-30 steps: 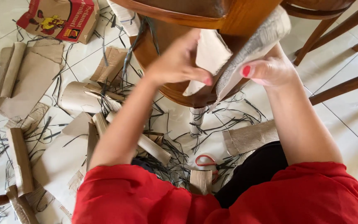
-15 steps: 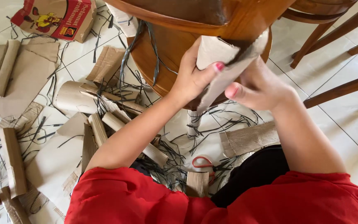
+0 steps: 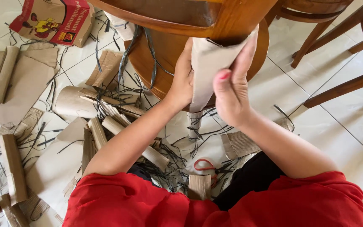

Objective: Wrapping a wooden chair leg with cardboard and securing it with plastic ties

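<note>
Fingers of both hands press a brown card sheet (image 3: 206, 71) flat round the wooden table leg (image 3: 232, 21), so it bends to the leg's shape. Left hand (image 3: 183, 82) grips the sheet's left edge; right hand (image 3: 232, 90) holds the front w/ thumb on top (red nail). Down on the floor (image 3: 349, 134): card rolls (image 3: 13, 168), black strips, red scissors (image 3: 204, 164) near the knees.

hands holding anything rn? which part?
Both hold one sheet of brown cardboard wrapped around a wooden leg: left hand on its left edge, right hand across its right side.
</note>
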